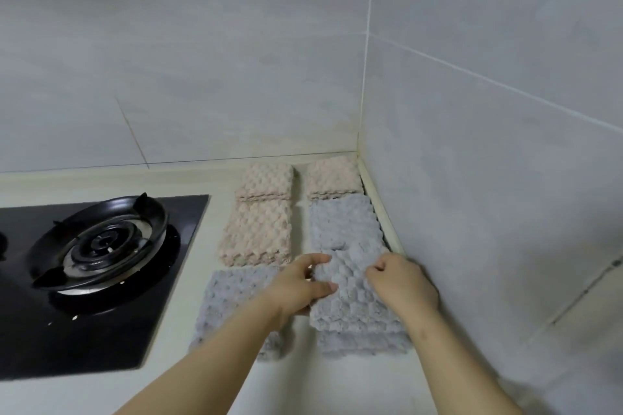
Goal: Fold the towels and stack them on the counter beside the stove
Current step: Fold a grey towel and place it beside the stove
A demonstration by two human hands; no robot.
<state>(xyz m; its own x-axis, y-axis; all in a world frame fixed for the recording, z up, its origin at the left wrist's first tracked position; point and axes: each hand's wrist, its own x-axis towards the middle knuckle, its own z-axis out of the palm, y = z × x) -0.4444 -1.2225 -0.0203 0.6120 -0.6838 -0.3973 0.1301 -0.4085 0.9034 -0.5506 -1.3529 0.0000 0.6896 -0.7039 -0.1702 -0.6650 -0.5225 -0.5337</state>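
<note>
Six folded towels lie in two rows of three on the pale counter [337, 387] in the head view. All of them are on the 3 o'clock side of the black stove [101, 246].

In the left row, the far beige towel [264, 182] touches the middle beige towel [258, 234] lying at its 6 o'clock. The near-left grey towel [229, 307] follows, again at 6 o'clock.

In the right row, the corner beige towel [333, 177] sits tucked into the corner of the tiled wall [472, 145]. The middle grey towel [342, 222] lies at its 6 o'clock. The near-right grey towel [350, 300] closes the row, its far edge resting on the middle grey one.

Both hands are on that last towel. The left hand [296, 286] reaches in at the towel's 9 o'clock side, with its fingers curled round the left edge and the fabric pinched between fingers and thumb. The right hand [403, 283] is at the 3 o'clock side, just beside the side wall. Its fingers are bent and pinch the plush near the towel's far edge. Both bare forearms come in from 6 o'clock.
</note>
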